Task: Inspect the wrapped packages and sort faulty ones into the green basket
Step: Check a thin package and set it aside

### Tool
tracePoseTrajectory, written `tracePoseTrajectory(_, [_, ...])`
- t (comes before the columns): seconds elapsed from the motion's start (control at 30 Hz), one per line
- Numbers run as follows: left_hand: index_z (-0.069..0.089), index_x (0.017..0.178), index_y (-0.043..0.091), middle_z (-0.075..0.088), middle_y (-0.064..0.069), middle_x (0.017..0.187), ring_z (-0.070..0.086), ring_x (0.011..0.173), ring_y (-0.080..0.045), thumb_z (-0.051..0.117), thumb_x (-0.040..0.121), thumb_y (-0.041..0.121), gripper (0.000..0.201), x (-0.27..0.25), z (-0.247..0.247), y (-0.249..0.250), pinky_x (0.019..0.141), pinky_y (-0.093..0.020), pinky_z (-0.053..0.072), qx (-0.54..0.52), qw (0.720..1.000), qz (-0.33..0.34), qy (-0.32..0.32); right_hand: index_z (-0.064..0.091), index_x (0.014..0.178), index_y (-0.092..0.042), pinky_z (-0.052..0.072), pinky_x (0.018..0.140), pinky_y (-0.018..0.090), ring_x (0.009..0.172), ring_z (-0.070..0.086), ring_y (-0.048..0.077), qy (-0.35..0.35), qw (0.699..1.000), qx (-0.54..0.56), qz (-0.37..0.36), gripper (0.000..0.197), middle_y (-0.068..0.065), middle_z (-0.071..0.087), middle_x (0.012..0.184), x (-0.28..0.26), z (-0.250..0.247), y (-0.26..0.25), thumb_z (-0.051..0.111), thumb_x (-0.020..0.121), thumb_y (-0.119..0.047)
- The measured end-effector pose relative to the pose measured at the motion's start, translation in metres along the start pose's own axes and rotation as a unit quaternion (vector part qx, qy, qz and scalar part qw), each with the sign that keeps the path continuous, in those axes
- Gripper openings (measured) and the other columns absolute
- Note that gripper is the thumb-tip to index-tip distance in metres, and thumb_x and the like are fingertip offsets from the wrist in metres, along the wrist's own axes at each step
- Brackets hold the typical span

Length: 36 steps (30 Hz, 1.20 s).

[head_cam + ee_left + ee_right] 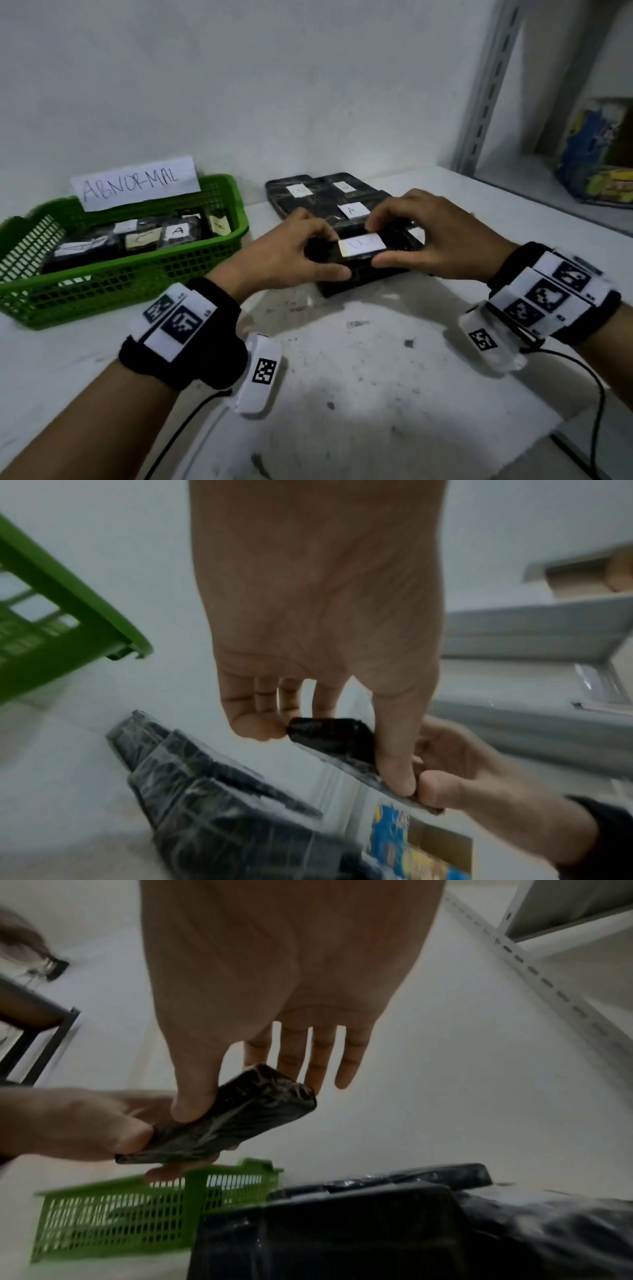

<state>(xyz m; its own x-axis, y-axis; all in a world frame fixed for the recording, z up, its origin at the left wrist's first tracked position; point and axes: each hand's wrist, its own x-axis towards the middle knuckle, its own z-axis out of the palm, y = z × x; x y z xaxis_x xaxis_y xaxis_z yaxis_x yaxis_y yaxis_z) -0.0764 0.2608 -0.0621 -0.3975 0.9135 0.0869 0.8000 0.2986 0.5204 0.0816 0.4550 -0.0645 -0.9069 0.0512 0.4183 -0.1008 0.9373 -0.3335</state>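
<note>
Inspection step. Left hand (294, 253) and right hand (418, 236) pinch one wrapped package (359, 251) by its ends, lifted over the stack (329, 195) near the counter's back edge. Next, probably: judge wrap; if faulty, carry left into green basket (137, 284).

Held package (359, 255): black, wrapped in glossy, wrinkled clear film; matt white paper label (361, 246) on top, between the two grips.
Stacked packages (329, 198), beyond the grip: same shiny film wrap, paper labels.
Green basket (113, 281), left of the grip: smooth moulded plastic lattice; paper sign (135, 183) handwritten in marker.
Tabletop (359, 377), below the grip: matt white, scuffed and stained.
Wristbands (191, 329): black cloth.
Shelf upright (486, 89): grey painted metal, slotted.
</note>
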Motion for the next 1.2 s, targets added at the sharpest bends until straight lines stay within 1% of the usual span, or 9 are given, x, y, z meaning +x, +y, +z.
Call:
tracePoseTrajectory(0.1, [0.062,0.115,0.022,0.045,0.000,0.110,0.050,0.100,-0.016,0.081,0.077,0.042,0.047,0.007,0.019,0.006,0.086,-0.029,0.046,0.079,0.996,0.041,-0.026,0.063,0.109,-0.029,0.042,0.079,0.022,0.092,0.049,0.005,-0.062,0.996,-0.059,-0.030,0.040,-0.019,0.060,0.100,-0.012,0.007,0.011,0.078,0.080,-0.052])
tracePoseTrajectory(0.23, [0.063,0.114,0.020,0.051,0.002,0.104,0.052,0.098,-0.020,0.081,0.075,0.045,0.050,0.013,0.034,0.006,0.086,-0.038,0.048,0.141,0.988,0.057,-0.038,0.066,0.107,-0.028,0.048,0.078,0.037,0.087,0.051,0.008,-0.108,0.989,-0.097,-0.039,0.037,-0.011,0.063,0.099,-0.016,0.014,0.017,0.074,0.079,-0.050])
tracePoseTrajectory(0.33, [0.055,0.119,0.025,0.048,0.007,0.098,0.048,0.094,-0.018,0.081,0.072,0.051,0.059,0.016,0.039,0.007,0.086,-0.039,0.047,0.154,0.985,0.065,-0.041,0.065,0.108,-0.028,0.047,0.079,0.036,0.092,0.050,0.011,-0.140,0.981,-0.133,-0.020,0.034,-0.009,0.064,0.103,-0.013,0.013,0.020,0.079,0.080,-0.042])
tracePoseTrajectory(0.53, [0.053,0.124,0.026,0.048,0.005,0.110,0.048,0.108,-0.019,0.081,0.074,0.042,0.059,0.026,0.040,0.015,0.090,-0.039,0.047,0.190,0.979,0.048,-0.061,0.068,0.107,-0.029,0.034,0.072,0.026,0.093,0.056,0.010,-0.221,0.951,-0.214,0.016,0.023,-0.014,0.063,0.106,-0.007,0.015,0.023,0.074,0.085,-0.035])
tracePoseTrajectory(0.73, [0.042,0.124,0.014,0.051,-0.006,0.127,0.049,0.111,-0.023,0.081,0.075,0.027,0.064,0.032,0.044,0.013,0.086,-0.029,0.040,0.188,0.981,0.021,-0.037,0.071,0.103,-0.026,0.033,0.069,0.024,0.082,0.048,0.004,-0.211,0.958,-0.192,0.025,0.019,-0.018,0.059,0.094,-0.003,0.020,0.022,0.076,0.084,-0.029])
tracePoseTrajectory(0.87, [0.046,0.125,0.016,0.056,-0.001,0.120,0.054,0.104,-0.020,0.082,0.078,0.026,0.061,0.027,0.037,0.011,0.087,-0.031,0.046,0.122,0.991,0.008,-0.046,0.071,0.102,-0.029,0.038,0.069,0.026,0.089,0.056,0.007,-0.204,0.960,-0.190,0.025,0.020,-0.016,0.066,0.101,-0.003,0.017,0.018,0.075,0.083,-0.037])
tracePoseTrajectory(0.97, [0.050,0.121,0.019,0.061,0.004,0.112,0.058,0.099,-0.017,0.080,0.081,0.029,0.050,0.023,0.028,0.007,0.085,-0.031,0.050,0.050,0.998,-0.005,-0.028,0.069,0.093,-0.032,0.046,0.069,0.029,0.077,0.052,0.001,-0.159,0.975,-0.155,0.029,0.019,-0.019,0.064,0.088,0.003,0.013,0.009,0.072,0.085,-0.048])
tracePoseTrajectory(1.1, [0.055,0.115,0.022,0.064,0.008,0.104,0.062,0.094,-0.013,0.071,0.089,0.036,0.033,0.011,0.005,0.000,0.069,-0.020,0.046,0.010,0.999,-0.038,0.008,0.068,0.090,-0.033,0.040,0.065,0.027,0.067,0.052,-0.002,-0.120,0.984,-0.123,0.036,0.016,-0.020,0.060,0.071,0.027,0.007,-0.011,0.066,0.088,-0.049])
tracePoseTrajectory(1.2, [0.058,0.113,0.025,0.065,0.013,0.099,0.065,0.092,-0.012,0.066,0.092,0.041,0.028,-0.004,-0.019,-0.009,0.075,-0.024,0.051,-0.001,0.997,-0.071,0.040,0.065,0.087,-0.036,0.045,0.068,0.030,0.071,0.055,-0.001,-0.123,0.988,-0.086,0.019,0.019,-0.019,0.061,0.073,0.052,0.013,-0.034,0.062,0.088,-0.054])
